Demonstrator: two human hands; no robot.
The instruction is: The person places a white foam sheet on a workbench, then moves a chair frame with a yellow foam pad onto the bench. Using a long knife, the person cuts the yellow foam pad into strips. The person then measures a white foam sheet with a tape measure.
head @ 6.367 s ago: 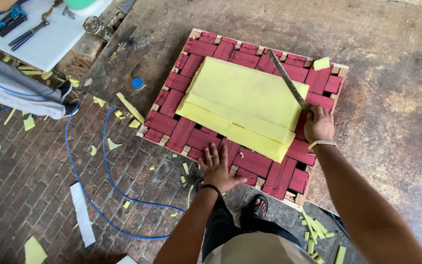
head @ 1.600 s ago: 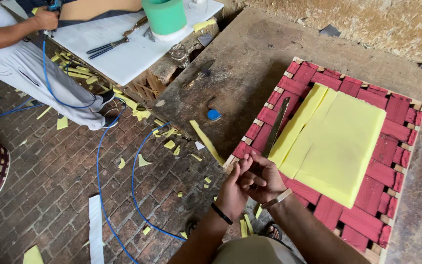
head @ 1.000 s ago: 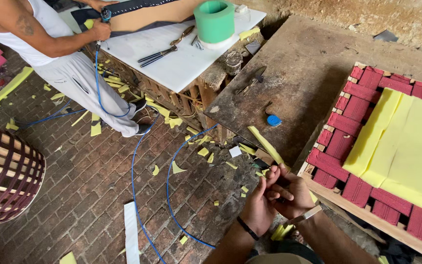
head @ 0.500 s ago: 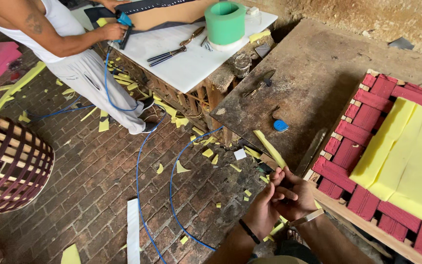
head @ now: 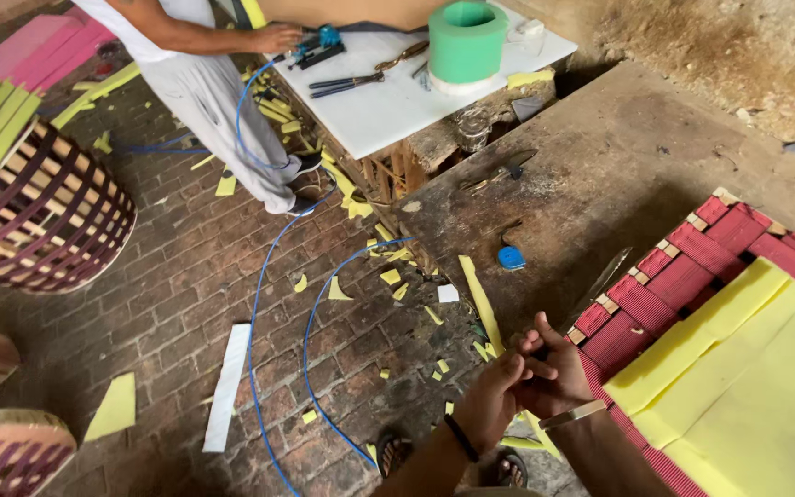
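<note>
The left hand (head: 489, 400) and right hand (head: 554, 373) are pressed together with fingers interlocked, holding nothing discernible, just beside the red woven frame (head: 655, 285) on the surface (head: 600, 175), its yellow foam sheet (head: 747, 377) cut off at the edge.

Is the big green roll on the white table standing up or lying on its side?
Standing up. The green roll sits on its flat end on the white table, and its round hole faces straight up toward the camera.
</note>
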